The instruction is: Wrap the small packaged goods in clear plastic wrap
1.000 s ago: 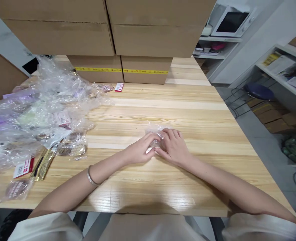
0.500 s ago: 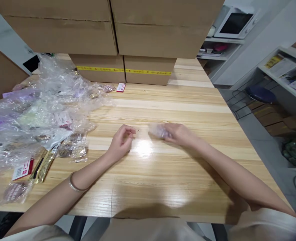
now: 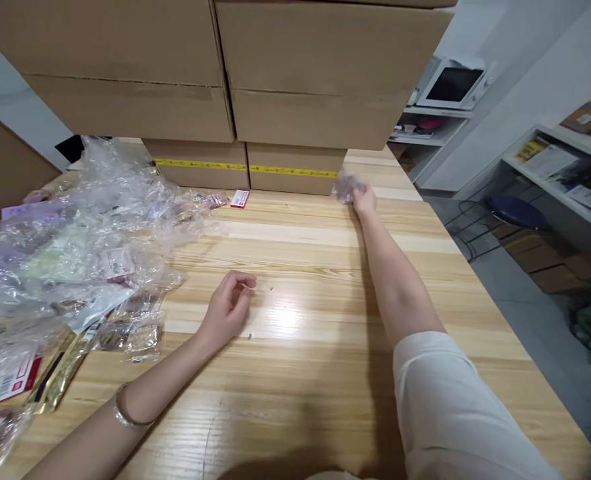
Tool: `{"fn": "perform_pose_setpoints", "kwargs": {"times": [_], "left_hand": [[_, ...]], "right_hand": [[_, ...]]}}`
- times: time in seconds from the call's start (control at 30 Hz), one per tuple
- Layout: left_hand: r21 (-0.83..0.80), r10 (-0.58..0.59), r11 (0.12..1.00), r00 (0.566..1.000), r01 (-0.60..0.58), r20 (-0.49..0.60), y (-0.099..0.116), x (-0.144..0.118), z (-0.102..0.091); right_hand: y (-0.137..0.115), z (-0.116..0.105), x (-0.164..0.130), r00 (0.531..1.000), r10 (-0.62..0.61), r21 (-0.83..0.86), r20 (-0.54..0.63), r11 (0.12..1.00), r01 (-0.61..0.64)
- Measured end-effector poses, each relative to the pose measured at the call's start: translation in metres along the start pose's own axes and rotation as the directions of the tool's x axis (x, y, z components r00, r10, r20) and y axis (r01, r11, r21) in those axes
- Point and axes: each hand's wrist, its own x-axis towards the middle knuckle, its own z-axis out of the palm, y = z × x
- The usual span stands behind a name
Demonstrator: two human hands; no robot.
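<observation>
Right hand [image 3: 366, 199] holds clear plastic [image 3: 345, 189] near illegibly printed yellow tape [image 3: 293, 171].

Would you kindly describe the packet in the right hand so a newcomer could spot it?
Start at the stacked cardboard boxes, then follow the yellow tape rightward. At its visible end, the right hand holds a crinkled clear packet, the only one held, away from the plastic heap at left.

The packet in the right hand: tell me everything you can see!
The packet looks like crumpled clear plastic, purplish-brown inside, contents too blurred to name. The right hand holds its right end; the rest sticks out left, near the edge of a taped box. Whether it touches box or table is unclear.
</observation>
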Motion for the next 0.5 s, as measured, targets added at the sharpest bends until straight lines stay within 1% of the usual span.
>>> {"fn": "perform_pose_setpoints", "kwargs": {"times": [0.03, 0.07, 0.1, 0.17, 0.2, 0.23, 0.3, 0.37, 0.4, 0.43, 0.5], "left_hand": [[0.132, 0.058, 0.990, 0.998, -0.055, -0.022, 0.001, 0.005, -0.005], [0.281, 0.107, 0.956, 0.993, -0.091, -0.044, 0.000, 0.010, -0.011], [0.427, 0.138, 0.899, 0.988, -0.096, -0.070, -0.001, 0.017, -0.017], [0.651, 0.141, 0.759, 0.981, -0.022, -0.131, -0.010, 0.029, -0.031], [0.720, 0.113, 0.693, 0.980, 0.038, -0.161, -0.017, 0.034, -0.038], [0.766, 0.069, 0.635, 0.980, 0.101, -0.186, -0.024, 0.038, -0.045], [0.820, -0.054, 0.537, 0.978, 0.198, -0.200, -0.038, 0.043, -0.058], [0.856, -0.172, 0.461, 0.970, 0.236, -0.175, -0.045, 0.044, -0.067], [0.869, -0.198, 0.436, 0.967, 0.233, -0.160, -0.043, 0.044, -0.071], [0.879, -0.192, 0.422, 0.969, 0.223, -0.154, -0.039, 0.045, -0.073], [0.877, -0.101, 0.439, 0.981, 0.195, -0.168, -0.021, 0.046, -0.076]], "right_hand": [[0.002, 0.006, -0.001, 0.999, -0.008, -0.081, -0.043, 0.997, 0.004], [0.005, 0.010, -0.003, 0.996, -0.014, -0.138, -0.085, 0.990, 0.002], [0.008, 0.014, -0.007, 0.992, -0.016, -0.180, -0.125, 0.984, -0.007], [0.014, 0.016, -0.020, 0.987, -0.051, -0.334, -0.155, 0.943, -0.004], [0.017, 0.015, -0.030, 0.988, -0.074, -0.430, -0.134, 0.903, 0.009], [0.020, 0.013, -0.042, 0.992, -0.093, -0.523, -0.087, 0.852, 0.035], [0.026, 0.003, -0.074, 0.991, -0.110, -0.647, 0.070, 0.752, 0.129], [0.032, -0.010, -0.111, 0.963, -0.119, -0.663, 0.240, 0.705, 0.252], [0.035, -0.018, -0.131, 0.939, -0.134, -0.656, 0.318, 0.683, 0.320], [0.037, -0.025, -0.150, 0.909, -0.154, -0.641, 0.387, 0.664, 0.385], [0.041, -0.037, -0.184, 0.848, -0.208, -0.586, 0.487, 0.643, 0.494]]}}
